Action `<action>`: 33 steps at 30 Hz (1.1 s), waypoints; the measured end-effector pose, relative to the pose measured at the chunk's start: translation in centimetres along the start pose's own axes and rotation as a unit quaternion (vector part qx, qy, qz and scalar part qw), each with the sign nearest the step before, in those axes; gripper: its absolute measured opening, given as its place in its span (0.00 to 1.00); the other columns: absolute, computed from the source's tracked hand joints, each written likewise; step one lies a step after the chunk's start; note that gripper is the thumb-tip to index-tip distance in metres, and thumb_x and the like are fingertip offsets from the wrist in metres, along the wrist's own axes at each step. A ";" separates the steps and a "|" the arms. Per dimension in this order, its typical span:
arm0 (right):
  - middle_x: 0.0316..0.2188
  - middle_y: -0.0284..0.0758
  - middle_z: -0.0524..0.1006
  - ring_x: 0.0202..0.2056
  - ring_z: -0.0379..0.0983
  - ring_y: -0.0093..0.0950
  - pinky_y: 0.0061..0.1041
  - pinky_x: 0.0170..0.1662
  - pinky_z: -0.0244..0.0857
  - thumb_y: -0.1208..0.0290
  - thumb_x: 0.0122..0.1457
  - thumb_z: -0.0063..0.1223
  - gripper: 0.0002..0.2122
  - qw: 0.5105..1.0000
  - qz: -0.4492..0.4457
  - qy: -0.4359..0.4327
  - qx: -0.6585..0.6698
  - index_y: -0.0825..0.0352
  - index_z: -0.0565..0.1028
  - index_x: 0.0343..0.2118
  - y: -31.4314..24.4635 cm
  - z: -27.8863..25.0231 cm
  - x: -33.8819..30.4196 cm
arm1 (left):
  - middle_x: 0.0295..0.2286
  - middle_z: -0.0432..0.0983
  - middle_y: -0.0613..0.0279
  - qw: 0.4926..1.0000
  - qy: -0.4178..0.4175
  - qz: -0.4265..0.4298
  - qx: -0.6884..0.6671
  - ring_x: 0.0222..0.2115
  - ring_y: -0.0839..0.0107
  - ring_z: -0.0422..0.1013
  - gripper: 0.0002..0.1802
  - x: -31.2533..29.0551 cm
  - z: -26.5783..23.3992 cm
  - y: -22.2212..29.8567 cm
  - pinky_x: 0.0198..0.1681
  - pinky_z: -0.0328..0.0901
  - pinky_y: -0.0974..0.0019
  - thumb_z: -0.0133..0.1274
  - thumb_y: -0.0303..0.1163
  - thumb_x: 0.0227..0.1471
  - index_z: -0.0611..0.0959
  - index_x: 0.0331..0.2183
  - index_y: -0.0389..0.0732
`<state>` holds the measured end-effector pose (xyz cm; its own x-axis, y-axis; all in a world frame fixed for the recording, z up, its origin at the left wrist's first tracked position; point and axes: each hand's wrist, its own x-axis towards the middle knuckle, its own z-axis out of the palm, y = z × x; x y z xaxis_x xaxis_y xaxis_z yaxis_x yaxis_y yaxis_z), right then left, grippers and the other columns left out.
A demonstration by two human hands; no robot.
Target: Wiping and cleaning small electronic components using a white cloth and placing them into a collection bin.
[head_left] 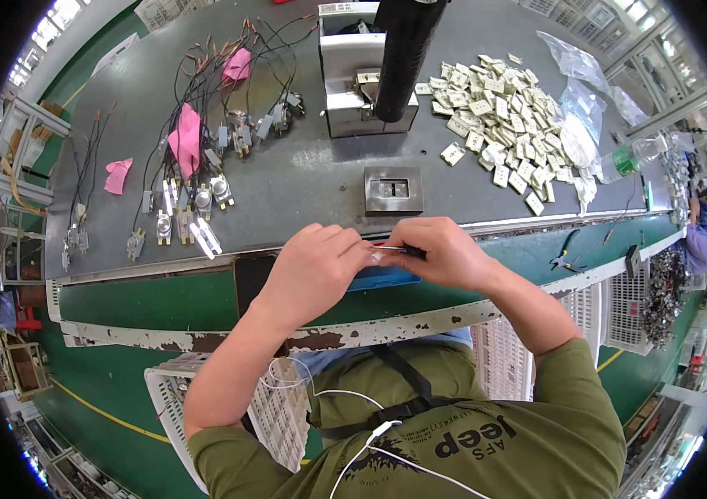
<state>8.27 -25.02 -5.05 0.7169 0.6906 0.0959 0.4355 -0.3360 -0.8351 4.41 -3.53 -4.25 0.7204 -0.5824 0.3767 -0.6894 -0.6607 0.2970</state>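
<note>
My left hand [313, 273] and my right hand [446, 256] meet at the table's front edge, fingers pinched together. From the right hand's grip a thin dark-and-silver piece [407, 250] reaches toward the left fingertips; its kind does not show. A small pale bit [376, 256] shows between the fingertips, too covered to name. Just beyond the hands, a steel block fixture [380, 202] with a rectangular recess sits on the grey table [303, 187]. Beneath the hands, a blue tray [386, 278] is partly hidden.
A press machine [370, 116] stands behind the fixture. Small cream plastic parts [503, 112] lie heaped at the right, near a plastic bottle [632, 158]. Wired metal parts [166, 224] and pink scraps [184, 140] spread at the left. Pliers [568, 254] rest on the green ledge.
</note>
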 end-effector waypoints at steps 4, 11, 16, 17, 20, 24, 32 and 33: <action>0.23 0.34 0.72 0.21 0.70 0.33 0.29 0.22 0.64 0.76 0.46 0.60 0.07 0.974 -0.160 0.025 -0.160 0.66 0.74 0.29 0.1 -0.1 0.4 | 0.23 0.71 0.62 0.996 -0.009 -0.037 -0.076 0.26 0.63 0.70 0.05 0.0 0.3 -0.4 0.31 0.64 0.63 0.56 0.26 0.42 0.78 0.26 0.39; 0.25 0.32 0.73 0.19 0.70 0.29 0.26 0.20 0.64 0.77 0.44 0.59 0.10 0.918 -0.274 0.016 -0.287 0.68 0.75 0.32 0.1 -0.4 0.5 | 0.25 0.71 0.55 0.983 -0.073 -0.070 -0.152 0.29 0.56 0.70 0.05 0.0 0.3 -1.3 0.32 0.65 0.58 0.53 0.26 0.45 0.77 0.28 0.37; 0.26 0.33 0.74 0.21 0.72 0.30 0.27 0.23 0.66 0.75 0.45 0.58 0.11 0.941 -0.242 0.054 -0.231 0.66 0.75 0.34 0.9 0.0 0.1 | 0.27 0.72 0.54 0.972 -0.082 -0.116 -0.188 0.29 0.54 0.70 0.05 -0.1 0.5 -1.1 0.32 0.65 0.57 0.52 0.28 0.48 0.77 0.29 0.37; 0.27 0.36 0.77 0.22 0.73 0.31 0.26 0.24 0.67 0.76 0.44 0.61 0.12 0.962 -0.205 0.073 -0.167 0.67 0.77 0.35 1.0 0.3 0.3 | 0.27 0.72 0.54 0.968 -0.065 -0.140 -0.199 0.30 0.54 0.71 0.06 -0.2 0.4 -0.8 0.32 0.65 0.58 0.51 0.29 0.49 0.77 0.30 0.38; 0.25 0.35 0.77 0.23 0.73 0.25 0.24 0.27 0.67 0.76 0.48 0.61 0.09 0.991 -0.074 0.100 -0.049 0.67 0.76 0.33 0.4 1.2 -0.3 | 0.29 0.73 0.56 0.966 0.001 -0.178 -0.188 0.30 0.58 0.72 0.11 -0.7 0.4 0.3 0.32 0.67 0.62 0.56 0.30 0.48 0.77 0.35 0.39; 0.24 0.30 0.76 0.22 0.68 0.14 0.18 0.25 0.62 0.76 0.51 0.59 0.07 0.985 0.082 0.114 0.098 0.69 0.76 0.33 0.3 1.8 -1.4 | 0.32 0.74 0.61 0.929 0.047 -0.230 -0.286 0.28 0.69 0.72 0.15 -0.8 0.2 1.7 0.33 0.68 0.68 0.59 0.28 0.47 0.77 0.40 0.41; 0.23 0.25 0.74 0.20 0.63 0.09 0.12 0.21 0.55 0.73 0.54 0.58 0.06 0.943 0.143 0.126 0.274 0.68 0.74 0.32 -2.8 1.5 -0.7 | 0.31 0.75 0.61 0.904 0.186 -0.192 -0.333 0.31 0.72 0.72 0.09 -1.1 -0.5 1.6 0.33 0.67 0.72 0.55 0.19 0.48 0.80 0.34 0.38; 0.23 0.24 0.74 0.19 0.62 0.09 0.11 0.19 0.53 0.71 0.54 0.58 0.07 0.936 0.156 0.115 0.294 0.68 0.74 0.32 -3.3 1.3 -0.7 | 0.31 0.75 0.61 0.904 0.184 -0.189 -0.338 0.31 0.72 0.72 0.09 -1.3 -0.5 1.5 0.33 0.67 0.72 0.55 0.19 0.48 0.80 0.34 0.38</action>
<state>5.69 -23.57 -3.08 0.8865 0.4394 -0.1449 -0.1415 -0.0407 -0.9891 2.43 -3.50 -3.86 0.9258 -0.0967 0.3655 -0.3779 -0.2674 0.8864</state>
